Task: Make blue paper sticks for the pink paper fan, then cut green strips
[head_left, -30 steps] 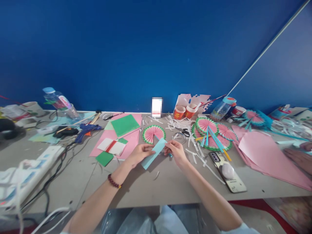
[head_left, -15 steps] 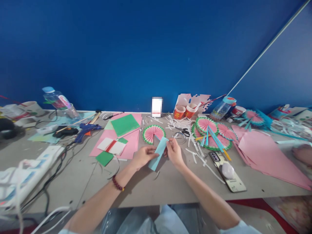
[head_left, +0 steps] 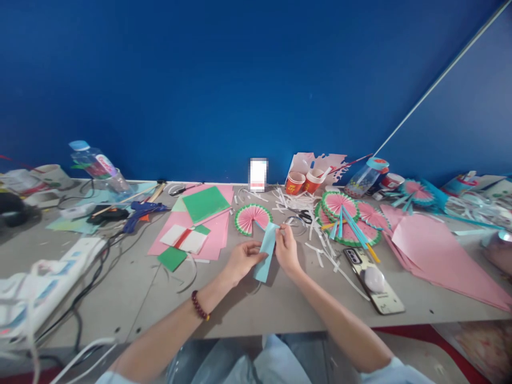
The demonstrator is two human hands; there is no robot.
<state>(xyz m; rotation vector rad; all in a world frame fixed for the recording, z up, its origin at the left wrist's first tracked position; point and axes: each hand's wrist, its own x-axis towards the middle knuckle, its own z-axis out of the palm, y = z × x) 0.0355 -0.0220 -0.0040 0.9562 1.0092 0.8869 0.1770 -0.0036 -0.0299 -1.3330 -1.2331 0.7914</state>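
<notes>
A light-blue paper strip is held between my two hands, just above the table's front half. My left hand pinches its left edge, thumb on top, with a beaded bracelet on that wrist. At the strip's upper right edge, my right hand has its fingers closed; the fingertips are partly hidden. Just beyond the strip lies a pleated pink paper fan with a green and white rim, its opening facing me.
To the left are green paper, pink sheets, a glue gun and a power strip. To the right lie scissors, paper scraps, finished fans, a phone and pink paper. Red cups stand behind.
The blue strip has turned more upright, its near end swinging right. My left hand has moved right along with it, while my right hand has shifted only slightly.
</notes>
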